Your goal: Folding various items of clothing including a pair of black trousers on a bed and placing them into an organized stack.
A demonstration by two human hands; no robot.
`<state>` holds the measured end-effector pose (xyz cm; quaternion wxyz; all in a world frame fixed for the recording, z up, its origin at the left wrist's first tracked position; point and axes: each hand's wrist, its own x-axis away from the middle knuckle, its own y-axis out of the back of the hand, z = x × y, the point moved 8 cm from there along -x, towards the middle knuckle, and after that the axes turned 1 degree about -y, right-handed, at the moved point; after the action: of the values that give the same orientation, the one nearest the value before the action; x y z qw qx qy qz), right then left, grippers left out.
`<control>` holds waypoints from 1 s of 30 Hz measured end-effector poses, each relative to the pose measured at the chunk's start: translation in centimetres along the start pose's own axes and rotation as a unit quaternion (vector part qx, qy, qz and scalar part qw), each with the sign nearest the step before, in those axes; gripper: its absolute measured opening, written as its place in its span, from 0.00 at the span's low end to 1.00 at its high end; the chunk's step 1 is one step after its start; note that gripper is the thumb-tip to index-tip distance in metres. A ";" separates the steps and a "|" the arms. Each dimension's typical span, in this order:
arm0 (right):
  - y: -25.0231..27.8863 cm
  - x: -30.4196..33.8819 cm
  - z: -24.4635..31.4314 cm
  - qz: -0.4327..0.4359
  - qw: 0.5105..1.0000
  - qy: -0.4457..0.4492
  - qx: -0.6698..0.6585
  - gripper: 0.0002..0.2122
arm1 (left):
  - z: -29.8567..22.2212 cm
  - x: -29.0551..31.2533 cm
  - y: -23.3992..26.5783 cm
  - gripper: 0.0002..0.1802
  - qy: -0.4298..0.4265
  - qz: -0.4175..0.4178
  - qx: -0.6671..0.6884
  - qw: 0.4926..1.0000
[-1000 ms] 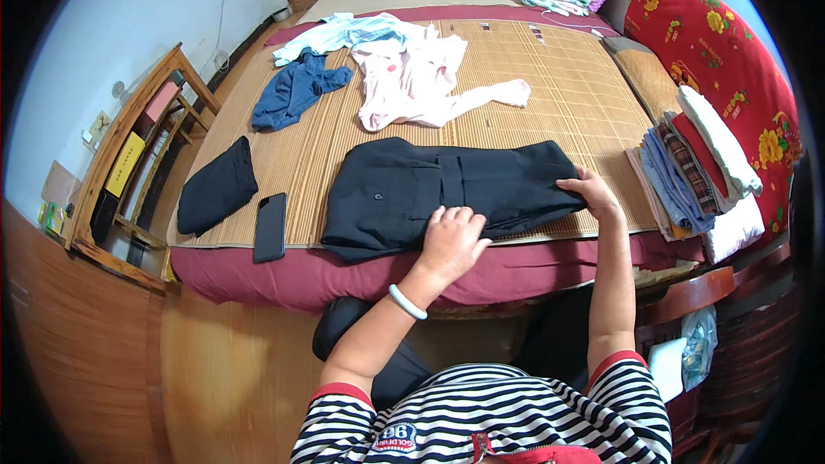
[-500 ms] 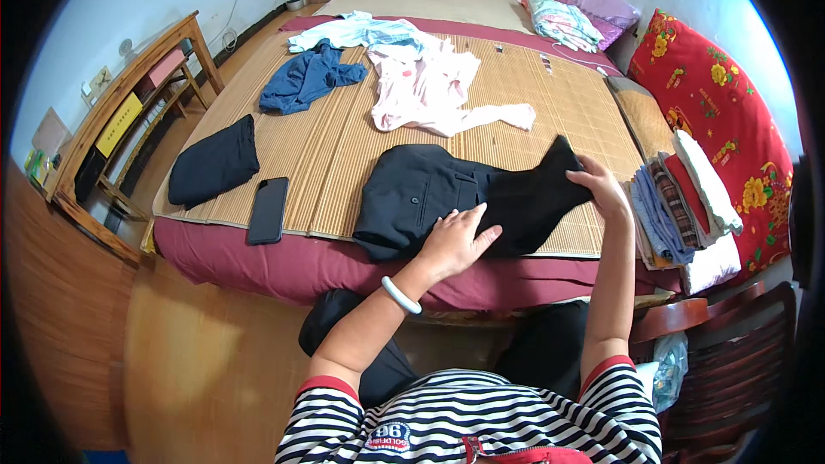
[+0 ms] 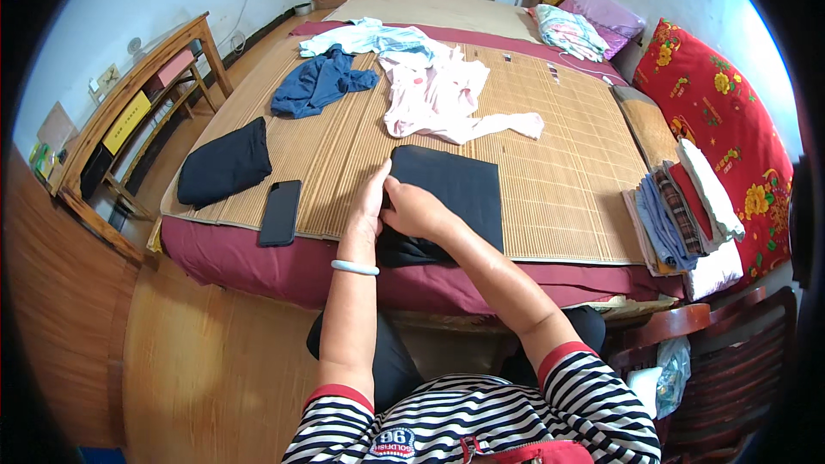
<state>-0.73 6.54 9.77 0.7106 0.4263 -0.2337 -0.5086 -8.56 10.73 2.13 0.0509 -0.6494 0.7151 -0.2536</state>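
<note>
Black trousers (image 3: pixel 460 198) lie folded into a compact rectangle on the bamboo mat at the bed's near edge. At their left side, my left hand (image 3: pixel 368 199) stands on edge with its fingers stretched out, touching the fold. My right hand (image 3: pixel 416 211) has crossed over the cloth to that same side. Its fingers are curled round the trousers' left edge, and their tips are partly hidden beside my left palm. Left of my hands are a black phone (image 3: pixel 280 213) and a folded black garment (image 3: pixel 225 163).
Beyond lie a crumpled navy garment (image 3: pixel 320 82), a pink top (image 3: pixel 436 94) and a light blue garment (image 3: pixel 369 34). A stack of folded clothes (image 3: pixel 675 215) stands at the bed's right edge, by a red floral cushion (image 3: pixel 706 94). A wooden chair (image 3: pixel 730 361) is at lower right.
My right hand has carried the trouser legs leftward over the rest, making a smaller rectangle. My left hand has moved from on top of the cloth to its left edge.
</note>
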 end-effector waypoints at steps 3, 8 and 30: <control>0.0 2.3 -0.2 0.026 0.997 0.030 -0.069 0.23 | -1.9 0.2 1.3 0.39 -0.089 -0.035 -0.199 0.975; 3.4 6.9 -0.8 -0.068 0.988 0.132 -0.040 0.15 | -2.1 0.1 0.3 0.22 -0.158 -0.033 -0.486 0.859; 5.5 6.1 -7.6 -0.104 0.987 0.068 0.097 0.24 | -4.2 5.5 -4.8 0.39 -0.245 -0.130 -0.783 0.557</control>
<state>10.20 4.36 9.79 0.6232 0.5488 -0.1871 -0.5248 -6.71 6.59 9.28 -0.3382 -0.5564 0.5000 0.5710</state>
